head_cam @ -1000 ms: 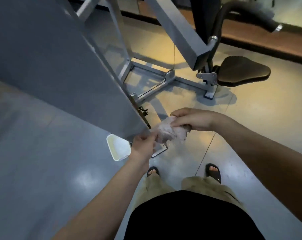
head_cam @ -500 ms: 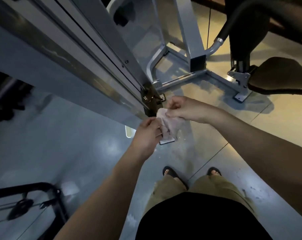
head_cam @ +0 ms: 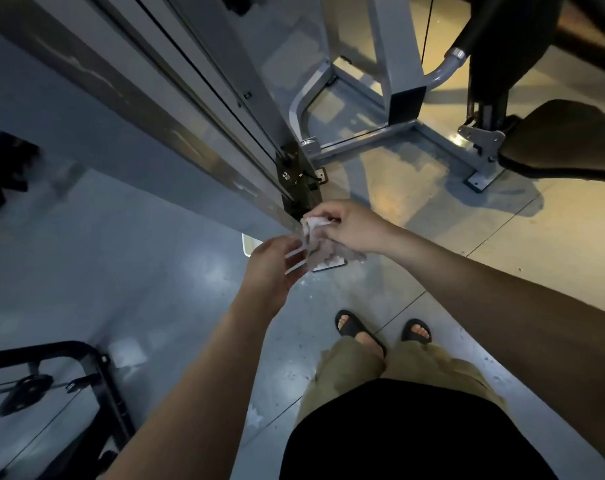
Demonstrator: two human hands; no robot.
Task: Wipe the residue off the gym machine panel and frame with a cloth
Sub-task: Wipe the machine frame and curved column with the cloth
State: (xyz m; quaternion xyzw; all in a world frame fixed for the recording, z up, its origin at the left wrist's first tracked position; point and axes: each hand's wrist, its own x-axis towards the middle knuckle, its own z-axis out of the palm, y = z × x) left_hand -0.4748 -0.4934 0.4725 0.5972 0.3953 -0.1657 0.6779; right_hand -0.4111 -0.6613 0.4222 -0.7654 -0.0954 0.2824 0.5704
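Cloth [head_cam: 323, 249] is pinched at its top by the thumb and fingers of the right hand [head_cam: 351, 230] and gripped lower down by the left hand [head_cam: 271, 271]. The left fingers are blurred, but are seen curled on the fabric. The pale, crumpled cloth is held in the air between the two hands, just beside the lower corner of the grey panel [head_cam: 86, 126]; contact with the panel cannot be determined. A black bracket [head_cam: 296, 178] is mounted at that corner. Beyond it the grey frame [head_cam: 401, 57] stands on the floor [head_cam: 155, 271], with a dark seat [head_cam: 564, 140] at the right. Whitish specks are noted on the floor near two black sandals [head_cam: 354, 327] — a black rack [head_cam: 86, 362] stands at lower left.
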